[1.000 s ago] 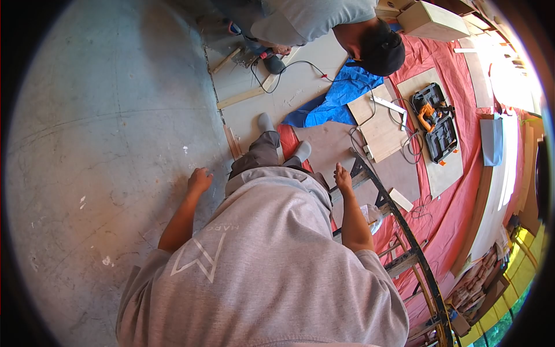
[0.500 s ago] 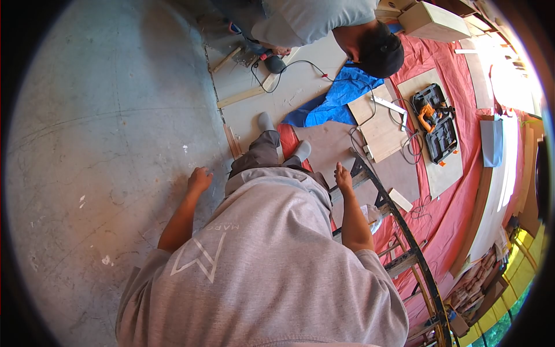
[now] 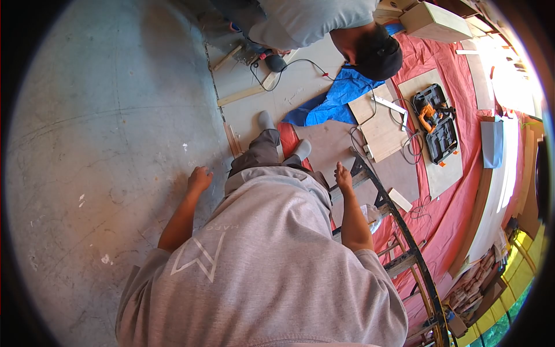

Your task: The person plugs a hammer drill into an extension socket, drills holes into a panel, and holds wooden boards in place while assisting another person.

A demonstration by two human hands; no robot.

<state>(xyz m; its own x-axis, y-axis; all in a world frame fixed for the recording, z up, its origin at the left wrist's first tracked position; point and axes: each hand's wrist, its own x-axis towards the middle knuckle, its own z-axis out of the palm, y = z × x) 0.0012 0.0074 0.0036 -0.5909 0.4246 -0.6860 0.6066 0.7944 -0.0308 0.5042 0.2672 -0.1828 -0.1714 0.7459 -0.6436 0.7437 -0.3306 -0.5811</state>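
Just beside our right hand (image 3: pixel 343 177), on the right of the view, we find the ladder (image 3: pixel 403 264), its near end level with our fingers. Its long axis slants from there toward the lower right edge, the dark rail bowing outward, the grey steps crossing it. We cannot tell whether hand and ladder touch. That hand has its fingers extended, pointing forward, and we see nothing in it. Our left hand (image 3: pixel 200 178) hangs loosely curled above the bare floor (image 3: pixel 115 173), well apart from the ladder; we cannot tell how far its fingers close.

Right of the rail we see a wood block (image 3: pixel 400 200) near the red tarp (image 3: pixel 448 217). Farther forward lie a plywood panel (image 3: pixel 376 136) and an opened tool case (image 3: pixel 444 146) holding an orange tool (image 3: pixel 428 118). Beyond our feet, a blue tarp (image 3: pixel 326 107) is crumpled, and another person (image 3: pixel 321 23) bends over the work area.
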